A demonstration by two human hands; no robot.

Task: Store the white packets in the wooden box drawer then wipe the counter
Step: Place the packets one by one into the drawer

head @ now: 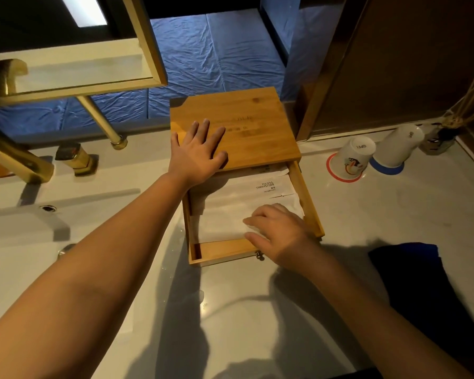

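A wooden box (246,124) stands on the white counter (394,214), its drawer (219,250) pulled out toward me. Several white packets (230,212) lie in the drawer; one reads "BRUSHING TEETH". My left hand (197,154) lies flat on the box lid, fingers spread. My right hand (279,231) rests in the drawer, fingers curled on the top packet near the drawer's front right corner. A small metal knob (259,255) shows on the drawer front.
Gold faucet (17,157) and sink basin lie to the left. Two upturned cups (353,157) and a reed diffuser (443,132) stand at the back right. A dark blue cloth (411,274) lies on the counter at right. A gold-framed mirror hangs above left.
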